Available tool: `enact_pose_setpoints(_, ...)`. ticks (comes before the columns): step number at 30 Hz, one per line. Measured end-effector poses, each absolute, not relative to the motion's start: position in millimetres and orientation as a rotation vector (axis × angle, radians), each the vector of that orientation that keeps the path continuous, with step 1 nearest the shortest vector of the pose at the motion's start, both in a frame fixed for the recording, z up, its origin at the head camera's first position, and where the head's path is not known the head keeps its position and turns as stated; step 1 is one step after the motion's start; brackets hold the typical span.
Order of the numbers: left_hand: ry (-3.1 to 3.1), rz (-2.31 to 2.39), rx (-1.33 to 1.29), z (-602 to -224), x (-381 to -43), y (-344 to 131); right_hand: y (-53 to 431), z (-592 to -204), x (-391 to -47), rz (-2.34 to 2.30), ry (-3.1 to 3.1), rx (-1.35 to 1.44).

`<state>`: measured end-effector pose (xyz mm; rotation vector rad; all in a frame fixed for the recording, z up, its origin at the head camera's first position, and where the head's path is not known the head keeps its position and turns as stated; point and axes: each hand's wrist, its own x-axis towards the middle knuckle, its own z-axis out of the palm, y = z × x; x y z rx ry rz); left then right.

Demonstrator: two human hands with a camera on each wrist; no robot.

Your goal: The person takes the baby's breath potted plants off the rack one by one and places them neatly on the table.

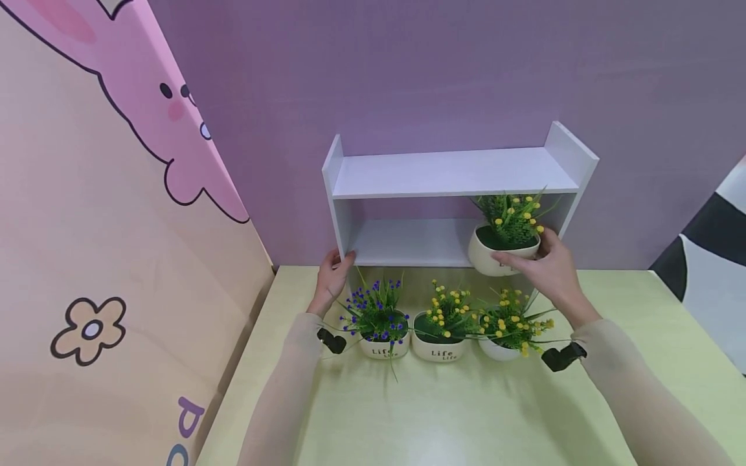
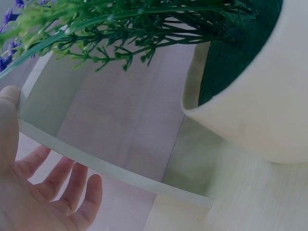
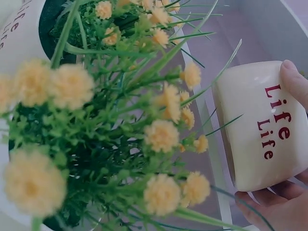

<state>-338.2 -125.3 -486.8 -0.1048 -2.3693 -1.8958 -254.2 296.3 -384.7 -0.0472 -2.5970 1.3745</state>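
Observation:
My right hand [image 1: 556, 275] grips a cream oval flowerpot [image 1: 485, 257] of yellow artificial flowers at the right end of the white shelf's [image 1: 443, 173] middle level. Red "Life" lettering shows on this pot [image 3: 255, 144] in the right wrist view, with the thumb on one side and fingers beneath. Whether its base touches the board cannot be told. My left hand [image 1: 331, 281] holds the shelf's left side panel [image 2: 115, 171], thumb on the inner side and fingers on the outer side. Nearest that hand stands a pot of blue-purple flowers [image 1: 375, 310].
Two more pots of yellow flowers, one in the middle [image 1: 440, 349] and one at right [image 1: 501, 351], stand in a row before the shelf on the pale table [image 1: 419, 421]. Behind is a purple wall [image 1: 408, 71]; a cartoon-printed panel [image 1: 157, 272] borders the left.

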Motion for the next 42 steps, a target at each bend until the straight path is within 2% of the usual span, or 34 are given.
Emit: enact_pose_setpoints(42, -2.382, -1.869, -0.12, -489, -342, -128, 337, -394, -203, 1.328, -2.551, -0.114)
